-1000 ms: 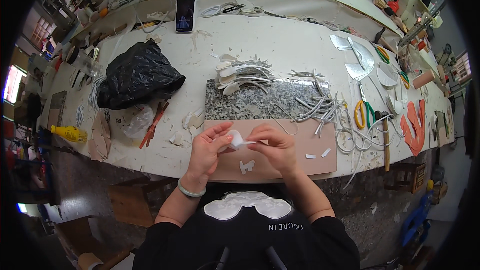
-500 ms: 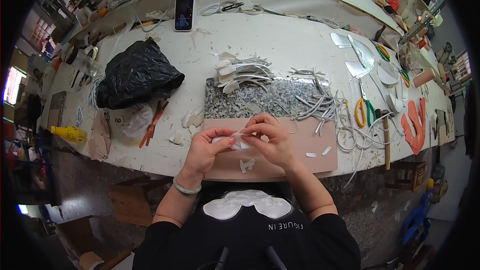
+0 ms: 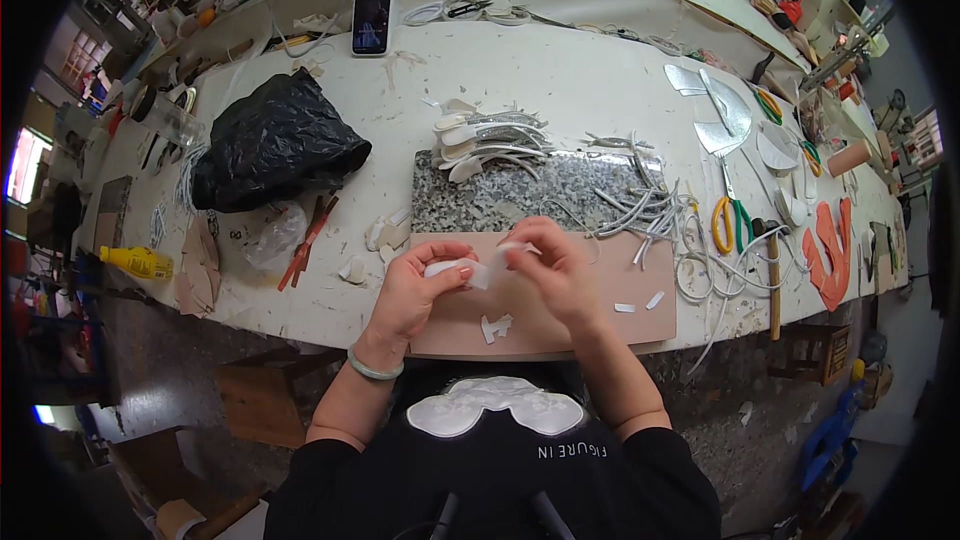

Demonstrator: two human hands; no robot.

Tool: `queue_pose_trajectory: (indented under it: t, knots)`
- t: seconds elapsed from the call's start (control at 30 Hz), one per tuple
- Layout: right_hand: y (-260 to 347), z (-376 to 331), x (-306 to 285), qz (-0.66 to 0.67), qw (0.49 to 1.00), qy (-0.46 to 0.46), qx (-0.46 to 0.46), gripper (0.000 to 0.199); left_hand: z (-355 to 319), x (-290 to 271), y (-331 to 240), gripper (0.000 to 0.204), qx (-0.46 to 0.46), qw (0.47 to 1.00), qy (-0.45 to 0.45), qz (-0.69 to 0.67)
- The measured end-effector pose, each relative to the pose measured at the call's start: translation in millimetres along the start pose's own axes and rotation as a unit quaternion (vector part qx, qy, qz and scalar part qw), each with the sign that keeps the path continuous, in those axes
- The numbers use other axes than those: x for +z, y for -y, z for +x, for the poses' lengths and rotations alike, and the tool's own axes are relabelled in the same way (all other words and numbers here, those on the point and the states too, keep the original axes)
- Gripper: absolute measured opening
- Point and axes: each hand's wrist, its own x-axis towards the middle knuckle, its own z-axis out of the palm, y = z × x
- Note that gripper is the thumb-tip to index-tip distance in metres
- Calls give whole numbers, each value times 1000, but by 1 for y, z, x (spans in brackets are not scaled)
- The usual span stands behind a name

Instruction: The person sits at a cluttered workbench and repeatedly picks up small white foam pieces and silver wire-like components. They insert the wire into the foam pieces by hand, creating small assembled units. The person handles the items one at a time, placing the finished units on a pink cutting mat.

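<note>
My left hand [image 3: 415, 290] pinches a small white piece [image 3: 455, 271], of thin material, between thumb and fingers. Close to its right, my right hand [image 3: 550, 265] is closed on a thin whitish strip [image 3: 508, 258], slightly blurred; whether it is joined to the left hand's piece I cannot tell. Both hands hover over a pinkish-tan board [image 3: 580, 315]. White scraps [image 3: 496, 328] lie on the board below them. Behind it, a speckled granite slab [image 3: 500, 202] bears a pile of grey-and-white strap pieces [image 3: 485, 145] and loose silvery cords [image 3: 635, 210].
A black plastic bag [image 3: 280, 145] and red strips [image 3: 308, 240] lie on the left, by a yellow bottle [image 3: 137, 262]. A phone [image 3: 372, 16] leans at the back. Scissors [image 3: 732, 210], a hammer [image 3: 773, 285] and orange-red cut pieces [image 3: 830, 255] are on the right.
My right hand has lifted slightly and drawn away from my left, pulling the whitish strip with it. The gap between the hands has widened.
</note>
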Motion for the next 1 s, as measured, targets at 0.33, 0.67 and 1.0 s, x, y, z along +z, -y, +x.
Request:
queue_pose_trajectory:
  t: [0.33,0.67,1.0]
  knots:
    - [12,0,6,-248,963,101,-19,22,4,1,-4,26,-21,999,39,-14]
    - [-8,1,-10,62,993,73,66,15,7,2,-1,32,26,999,-27,29]
    - [14,1,5,-275,961,-7,29,25,5,-13,-10,36,-101,979,30,-176]
